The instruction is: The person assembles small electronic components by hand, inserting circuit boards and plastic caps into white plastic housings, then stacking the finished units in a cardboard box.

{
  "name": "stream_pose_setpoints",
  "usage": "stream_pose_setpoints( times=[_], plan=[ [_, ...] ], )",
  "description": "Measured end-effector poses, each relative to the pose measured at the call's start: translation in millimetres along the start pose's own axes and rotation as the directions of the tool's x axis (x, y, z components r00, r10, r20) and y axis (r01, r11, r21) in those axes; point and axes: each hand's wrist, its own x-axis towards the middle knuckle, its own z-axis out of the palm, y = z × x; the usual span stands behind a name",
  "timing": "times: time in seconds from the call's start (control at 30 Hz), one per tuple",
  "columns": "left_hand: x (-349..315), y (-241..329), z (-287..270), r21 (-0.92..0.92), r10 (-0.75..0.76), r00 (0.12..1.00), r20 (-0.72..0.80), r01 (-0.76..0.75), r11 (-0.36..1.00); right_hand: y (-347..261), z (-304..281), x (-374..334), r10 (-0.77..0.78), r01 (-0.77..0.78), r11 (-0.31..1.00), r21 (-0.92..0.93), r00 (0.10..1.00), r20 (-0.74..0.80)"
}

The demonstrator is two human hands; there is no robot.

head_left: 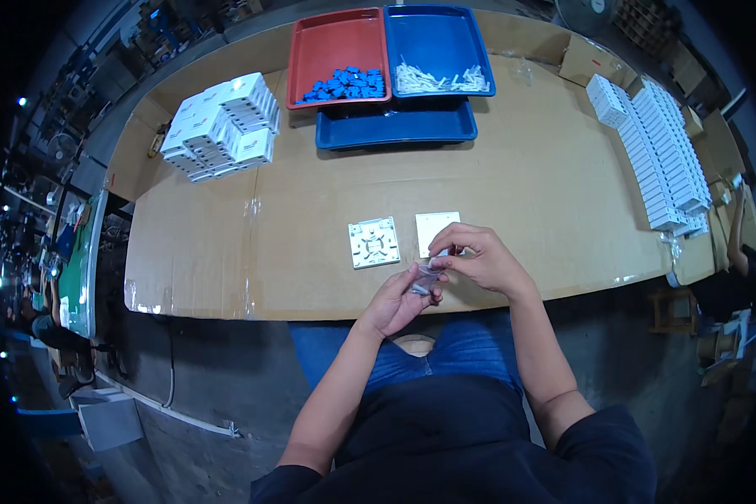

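Note:
Just above the table's near edge, my left hand (388, 309) holds a small clear plastic bag (427, 277) with something small and pale inside. My right hand (487, 260) pinches the bag's upper end, its fingers closed; they partly hide it. Beyond the right hand lies a plain white square plate (431, 228), its near right corner covered by the fingers. To the left of that, a white square frame (375, 243) with cutouts and a raised pattern lies flat, touched by neither hand.
At the back, a red tray (336, 42) holds blue pieces (344, 86) and a blue tray (435, 38) holds white sticks (441, 80), both above a lower blue tray (395, 128). Stacked white boxes (218, 126) stand left; rows of white units (659, 160) line the right.

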Motion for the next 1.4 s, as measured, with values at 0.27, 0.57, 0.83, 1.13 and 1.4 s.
stream_pose_setpoints(
  times=[0.27, 0.57, 0.83, 1.13, 1.4],
  plan=[
    [-0.5, 1.1, -4.0, 0.041, -0.003, 1.0, -0.014, 0.003, 0.999, 10.9, -5.3, 19.9, -0.147, 0.27, 0.915, -0.299, 0.915, 0.375],
    [3.4, 2.4, -6.0, -0.075, 0.0, 0.999, 0.044, 0.003, 0.997, 4.7, -5.3, 18.6, 0.071, -0.053, 0.996, -0.072, 0.958, 0.278],
    [2.5, -3.4, -13.9, -0.026, -0.006, 1.0, 0.0, 0.006, 1.0, -2.2, 1.4, 16.0, -0.042, 0.152, 0.966, -0.209, 0.891, 0.453],
    [3.0, -0.1, -2.9, -0.171, -0.016, 0.999, 0.05, 0.025, 0.985, -39.5, -6.5, 5.9, -0.119, 0.215, 0.949, -0.233, 0.923, 0.366],
    [-6.0, -5.0, -13.0, -0.023, 0.023, 0.996, 0.085, -0.022, 0.999, -43.0, -7.0, 2.6, -0.114, 0.267, 0.9, -0.346, 0.908, 0.403]
  ],
)
